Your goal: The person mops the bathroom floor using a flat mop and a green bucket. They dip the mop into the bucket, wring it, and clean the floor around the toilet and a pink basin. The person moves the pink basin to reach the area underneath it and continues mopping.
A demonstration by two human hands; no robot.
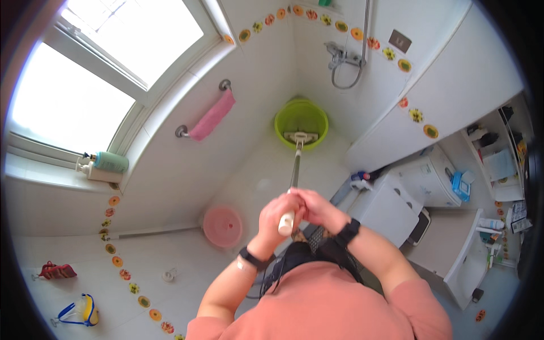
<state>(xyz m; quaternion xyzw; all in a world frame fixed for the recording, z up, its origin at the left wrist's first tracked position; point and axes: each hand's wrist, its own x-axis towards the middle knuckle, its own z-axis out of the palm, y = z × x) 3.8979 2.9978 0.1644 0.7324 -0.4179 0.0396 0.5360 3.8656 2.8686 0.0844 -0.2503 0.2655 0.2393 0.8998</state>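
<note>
1. The flat-headed mop (296,169) is gripped near its white handle end by the left hand (275,217).
2. The handle is clasped by the right hand (315,208), touching the left.
3. The mop head (301,137) is framed by the lime-green bucket (281,128).
4. A pink basin (221,225) is seen to the left.
</note>
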